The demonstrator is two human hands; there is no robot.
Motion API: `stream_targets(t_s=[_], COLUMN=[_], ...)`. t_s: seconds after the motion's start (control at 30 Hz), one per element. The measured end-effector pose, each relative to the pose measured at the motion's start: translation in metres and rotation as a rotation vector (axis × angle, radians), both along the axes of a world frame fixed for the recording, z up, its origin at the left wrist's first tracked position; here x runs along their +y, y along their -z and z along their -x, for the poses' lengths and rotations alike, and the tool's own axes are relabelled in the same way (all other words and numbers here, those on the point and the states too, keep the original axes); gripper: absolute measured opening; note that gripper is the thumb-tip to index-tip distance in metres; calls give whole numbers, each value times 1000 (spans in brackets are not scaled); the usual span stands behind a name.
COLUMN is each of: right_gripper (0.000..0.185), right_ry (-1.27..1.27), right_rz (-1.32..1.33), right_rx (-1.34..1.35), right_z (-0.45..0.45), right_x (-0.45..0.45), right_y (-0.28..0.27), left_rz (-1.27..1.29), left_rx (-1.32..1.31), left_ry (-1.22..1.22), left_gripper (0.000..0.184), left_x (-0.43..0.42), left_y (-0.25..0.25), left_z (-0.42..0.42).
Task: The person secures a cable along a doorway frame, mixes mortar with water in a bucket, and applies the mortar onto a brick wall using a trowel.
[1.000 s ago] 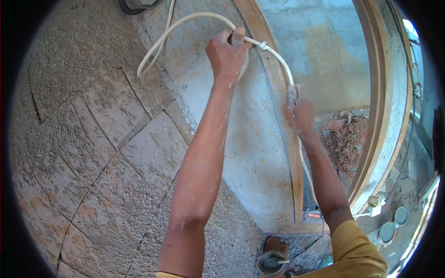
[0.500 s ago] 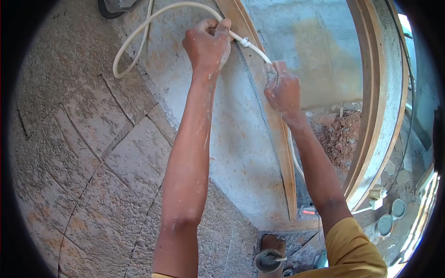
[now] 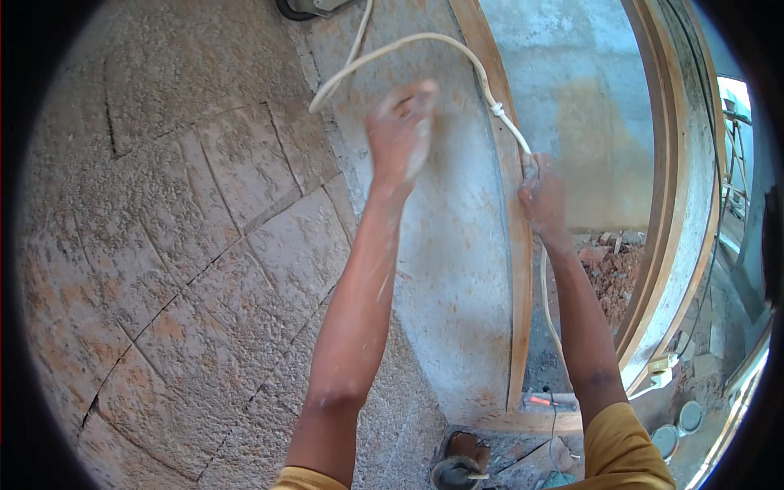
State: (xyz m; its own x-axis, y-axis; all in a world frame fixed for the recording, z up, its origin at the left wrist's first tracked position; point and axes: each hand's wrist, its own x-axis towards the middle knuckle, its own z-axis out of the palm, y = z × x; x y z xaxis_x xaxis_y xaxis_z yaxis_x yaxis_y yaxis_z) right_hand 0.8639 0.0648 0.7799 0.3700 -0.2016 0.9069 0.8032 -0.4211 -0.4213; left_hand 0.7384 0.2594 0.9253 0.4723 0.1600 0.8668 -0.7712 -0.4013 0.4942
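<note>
A white cable loops over the pale slab by the opening and runs down to my right hand. My right hand is closed around the cable beside the wooden frame strip. A small white band or knot shows on the cable above that hand. Below the fist, the cable hangs down behind my right forearm. My left hand is blurred by motion over the pale slab, off the cable. Its fingers look loosely curled and apart, with nothing visible in them.
Beyond the wooden frame, a heap of reddish rubble lies by a blue-grey wall. Rough stone-like paving spreads to the left. A white plug or socket, two tins and a dark cup are at lower right.
My left hand has let go of the cable and dropped below its loop. My right hand keeps its grip. The view has shifted, moving the scene to the right.
</note>
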Motion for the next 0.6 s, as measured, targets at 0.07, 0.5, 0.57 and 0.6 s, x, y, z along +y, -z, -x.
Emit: stream_targets(t_s=[0.07, 0.5, 0.57, 0.6], right_gripper=[19, 30, 30, 30], right_ry=[-11, 142, 161, 167], right_rz=[-12, 104, 133, 147], right_rx=[-46, 147, 166, 175], right_z=[-5, 10, 15, 17], right_x=[0, 5, 2, 2], right_y=[-2, -35, -36, -36], left_rz=[234, 535, 275, 143], left_rx=[50, -76, -51, -92], left_ry=[158, 418, 245, 88], left_gripper=[70, 47, 39, 36], left_x=[6, 19, -14, -23], left_y=[4, -40, -31, -27], left_z=[41, 43, 29, 6])
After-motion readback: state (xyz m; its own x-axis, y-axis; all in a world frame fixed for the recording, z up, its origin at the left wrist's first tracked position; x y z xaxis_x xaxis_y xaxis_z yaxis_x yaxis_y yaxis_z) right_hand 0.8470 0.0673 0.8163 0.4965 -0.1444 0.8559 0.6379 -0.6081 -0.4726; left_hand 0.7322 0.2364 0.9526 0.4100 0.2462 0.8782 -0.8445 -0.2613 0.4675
